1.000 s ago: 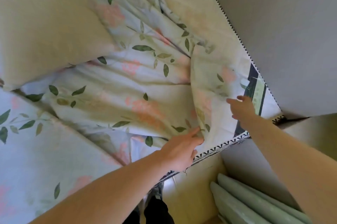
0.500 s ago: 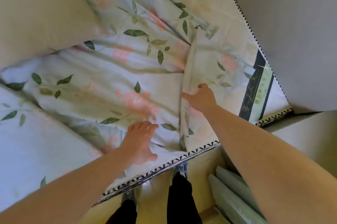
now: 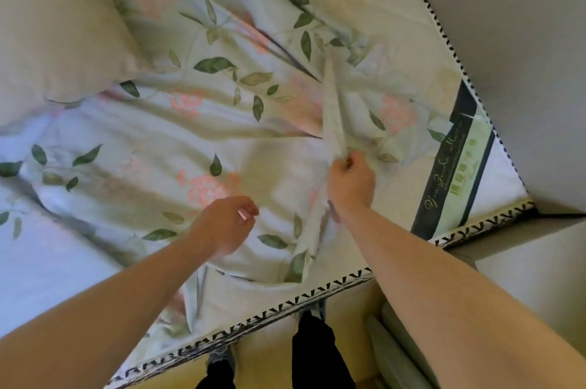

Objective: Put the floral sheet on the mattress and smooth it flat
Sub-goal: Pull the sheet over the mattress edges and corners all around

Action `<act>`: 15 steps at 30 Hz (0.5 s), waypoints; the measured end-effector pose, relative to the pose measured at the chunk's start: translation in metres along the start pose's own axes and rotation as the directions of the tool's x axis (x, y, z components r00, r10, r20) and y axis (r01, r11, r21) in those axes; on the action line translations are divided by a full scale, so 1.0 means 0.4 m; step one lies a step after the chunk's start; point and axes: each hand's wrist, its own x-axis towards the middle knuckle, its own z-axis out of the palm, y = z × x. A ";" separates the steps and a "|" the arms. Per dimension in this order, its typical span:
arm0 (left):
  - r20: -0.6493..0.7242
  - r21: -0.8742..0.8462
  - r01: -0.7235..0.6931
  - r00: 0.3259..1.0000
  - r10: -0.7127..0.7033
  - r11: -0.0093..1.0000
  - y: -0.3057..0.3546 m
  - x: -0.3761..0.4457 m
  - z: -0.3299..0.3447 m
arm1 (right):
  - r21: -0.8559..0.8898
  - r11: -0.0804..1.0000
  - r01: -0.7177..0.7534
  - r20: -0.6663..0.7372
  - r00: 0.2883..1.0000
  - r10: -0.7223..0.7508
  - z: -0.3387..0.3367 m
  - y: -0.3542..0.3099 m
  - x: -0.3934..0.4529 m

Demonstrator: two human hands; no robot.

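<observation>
The floral sheet (image 3: 203, 141), pale with green leaves and pink blossoms, lies rumpled over the mattress (image 3: 396, 40). The mattress corner with a dark and green label shows bare at the right. My right hand (image 3: 350, 181) grips a raised fold of the sheet, which stands up as a narrow ridge running away from me. My left hand (image 3: 226, 223) hovers just above the sheet to the left of that fold, fingers loosely curled and holding nothing.
A cream pillow (image 3: 54, 24) rests on the sheet at the upper left. A grey wall (image 3: 523, 55) runs along the mattress on the right. My legs stand at the near mattress edge (image 3: 285, 306), with pale green rolled items (image 3: 396, 353) on the floor beside them.
My right hand closed on the sheet's fold and lifted it into a ridge. My left hand rose off the sheet and curled loosely. The view shifted closer to the mattress.
</observation>
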 end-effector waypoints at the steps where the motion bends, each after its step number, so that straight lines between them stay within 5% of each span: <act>1: -0.026 0.027 -0.010 1.000 0.011 1.000 0.011 0.016 -0.016 | 0.123 0.990 -0.065 -0.105 0.991 0.078 -0.043 0.025 -0.001; 4: -0.057 0.067 -0.019 0.998 0.022 0.998 0.070 0.069 -0.054 | 0.364 0.886 -0.285 -0.385 0.820 0.423 -0.186 0.121 0.004; 6: -0.059 0.105 -0.027 0.998 0.033 0.994 0.128 0.102 -0.065 | 0.515 0.742 -0.429 -0.385 0.657 0.648 -0.264 0.191 -0.019; 10: -0.018 0.187 -0.064 0.997 0.069 0.980 0.254 0.152 -0.047 | 0.206 0.576 -0.791 0.052 0.597 0.801 -0.291 0.271 -0.146; 13: 0.064 0.240 -0.127 0.991 0.115 0.962 0.339 0.176 -0.011 | 0.065 0.542 -0.838 0.367 0.525 0.768 -0.279 0.232 -0.201; 15: 0.114 0.279 -0.173 0.983 0.146 0.945 0.380 0.189 0.013 | -0.025 0.614 -0.789 0.499 0.522 0.692 -0.287 0.179 -0.177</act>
